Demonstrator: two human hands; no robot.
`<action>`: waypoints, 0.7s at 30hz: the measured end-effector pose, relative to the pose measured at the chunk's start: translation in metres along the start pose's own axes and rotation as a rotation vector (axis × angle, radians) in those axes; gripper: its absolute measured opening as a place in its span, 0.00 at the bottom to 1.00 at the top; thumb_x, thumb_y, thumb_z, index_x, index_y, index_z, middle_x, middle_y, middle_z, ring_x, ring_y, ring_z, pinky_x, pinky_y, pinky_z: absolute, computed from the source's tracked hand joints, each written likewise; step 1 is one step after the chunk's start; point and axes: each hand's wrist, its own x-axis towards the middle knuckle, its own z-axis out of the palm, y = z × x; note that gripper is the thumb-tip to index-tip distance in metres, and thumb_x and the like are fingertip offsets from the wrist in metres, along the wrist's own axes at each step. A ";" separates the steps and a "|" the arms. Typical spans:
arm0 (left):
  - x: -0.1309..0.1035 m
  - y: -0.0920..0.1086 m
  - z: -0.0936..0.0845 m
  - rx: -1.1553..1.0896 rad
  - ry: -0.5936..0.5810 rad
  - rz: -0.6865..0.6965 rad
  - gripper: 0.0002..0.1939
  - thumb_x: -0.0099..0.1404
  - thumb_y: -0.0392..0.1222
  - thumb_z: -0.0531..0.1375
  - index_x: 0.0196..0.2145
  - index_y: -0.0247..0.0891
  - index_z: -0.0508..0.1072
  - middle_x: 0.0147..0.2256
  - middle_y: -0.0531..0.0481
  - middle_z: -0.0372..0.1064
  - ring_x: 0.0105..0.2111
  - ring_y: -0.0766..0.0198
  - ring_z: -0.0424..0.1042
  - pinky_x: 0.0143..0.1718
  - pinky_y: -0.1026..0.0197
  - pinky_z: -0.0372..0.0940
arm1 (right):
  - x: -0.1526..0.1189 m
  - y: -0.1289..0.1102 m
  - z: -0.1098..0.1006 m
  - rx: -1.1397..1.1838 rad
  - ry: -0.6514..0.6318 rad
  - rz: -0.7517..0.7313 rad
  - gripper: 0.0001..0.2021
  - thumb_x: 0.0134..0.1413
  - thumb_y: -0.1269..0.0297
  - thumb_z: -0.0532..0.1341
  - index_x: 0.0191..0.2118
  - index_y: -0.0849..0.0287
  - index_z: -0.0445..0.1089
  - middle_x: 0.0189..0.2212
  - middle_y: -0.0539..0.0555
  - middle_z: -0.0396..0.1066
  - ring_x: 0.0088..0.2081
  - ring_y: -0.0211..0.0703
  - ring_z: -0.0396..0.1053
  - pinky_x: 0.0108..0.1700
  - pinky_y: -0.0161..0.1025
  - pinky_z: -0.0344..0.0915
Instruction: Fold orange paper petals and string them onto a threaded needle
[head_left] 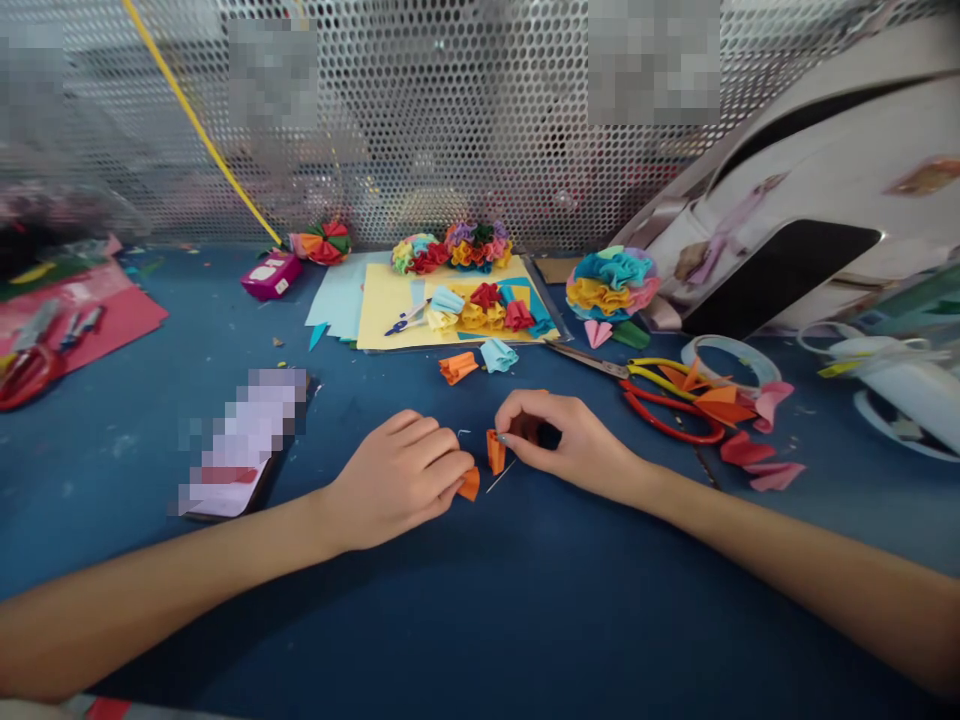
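Observation:
My left hand (409, 480) is closed, knuckles up, with an orange paper piece (469, 485) showing at its fingertips. To its right, my right hand (566, 440) pinches a small pleated orange paper (495, 453) between thumb and forefinger. A thin needle-like sliver (501, 476) slants just below that pinch; whether it is held or lies on the table, I cannot tell. Beyond the hands sit two more pleated papers, one orange (457, 368) and one light blue (499, 355). The palm side of my left hand is hidden.
A lit phone (244, 450) lies left. Scissors (675, 400), a tape roll (739, 365) and paper petals are at right. Yellow sheets (382, 310) with pleated pieces, and ruffled paper flowers (611, 283), stand behind, before a perforated metal screen (450, 120). A pale bag (810, 150) stands right.

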 end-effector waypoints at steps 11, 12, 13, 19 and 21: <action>-0.002 -0.004 0.006 -0.117 -0.006 -0.062 0.03 0.70 0.33 0.56 0.39 0.37 0.71 0.35 0.50 0.71 0.36 0.62 0.69 0.38 0.59 0.60 | -0.007 -0.008 -0.004 0.021 -0.114 -0.097 0.09 0.57 0.77 0.59 0.39 0.55 0.64 0.40 0.52 0.73 0.37 0.38 0.70 0.38 0.35 0.68; -0.002 -0.004 0.006 -0.118 -0.002 -0.069 0.03 0.70 0.33 0.56 0.38 0.37 0.70 0.35 0.50 0.71 0.35 0.62 0.69 0.38 0.59 0.60 | -0.008 -0.008 -0.003 0.046 -0.098 -0.107 0.09 0.57 0.78 0.59 0.39 0.56 0.64 0.40 0.52 0.73 0.36 0.37 0.69 0.38 0.34 0.68; -0.002 -0.004 0.007 -0.118 0.002 -0.076 0.03 0.70 0.33 0.56 0.38 0.37 0.70 0.34 0.50 0.71 0.35 0.62 0.68 0.37 0.59 0.60 | -0.008 -0.008 -0.002 0.075 -0.080 -0.119 0.09 0.57 0.78 0.59 0.38 0.56 0.63 0.40 0.52 0.72 0.36 0.37 0.70 0.37 0.34 0.68; -0.001 -0.001 0.009 -0.110 0.026 -0.124 0.04 0.69 0.32 0.55 0.37 0.36 0.69 0.32 0.50 0.70 0.33 0.62 0.68 0.36 0.59 0.62 | -0.016 -0.013 0.005 0.256 0.000 -0.146 0.15 0.59 0.79 0.60 0.48 0.55 0.63 0.42 0.52 0.70 0.38 0.36 0.73 0.41 0.35 0.72; 0.000 0.000 0.010 -0.121 0.029 -0.134 0.04 0.69 0.33 0.55 0.36 0.36 0.69 0.32 0.50 0.70 0.33 0.62 0.68 0.37 0.60 0.63 | -0.016 -0.015 0.005 0.212 -0.038 -0.186 0.14 0.61 0.79 0.59 0.48 0.55 0.67 0.42 0.53 0.70 0.40 0.37 0.73 0.43 0.35 0.72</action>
